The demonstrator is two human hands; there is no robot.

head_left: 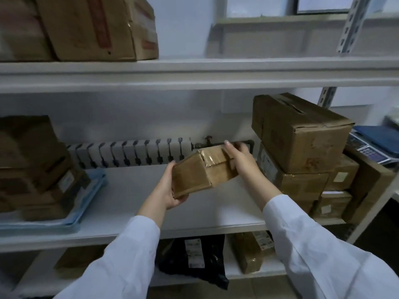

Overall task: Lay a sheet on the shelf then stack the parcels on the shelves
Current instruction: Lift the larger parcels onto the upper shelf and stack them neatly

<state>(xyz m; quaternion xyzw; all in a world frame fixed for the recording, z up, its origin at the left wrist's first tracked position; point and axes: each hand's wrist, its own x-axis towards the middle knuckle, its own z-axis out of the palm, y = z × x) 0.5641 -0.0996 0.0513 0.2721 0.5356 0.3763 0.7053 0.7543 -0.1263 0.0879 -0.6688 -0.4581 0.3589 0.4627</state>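
Note:
A small brown taped cardboard parcel (200, 171) hangs tilted above the middle shelf (133, 201). My left hand (170, 188) grips its near left end from below. My right hand (239, 160) holds its far right top corner. A light blue sheet (86, 203) lies on the left of this shelf under a stack of brown parcels (32, 167). At the right of the shelf stands another stack of parcels (300, 152), the top one large and tilted.
A white radiator (133, 155) with a valve runs behind the shelf. Big cartons (86, 26) sit on the upper shelf. Below, a black bag parcel (194, 257) and brown boxes lie on the lower shelf. A scale (371, 149) sits far right.

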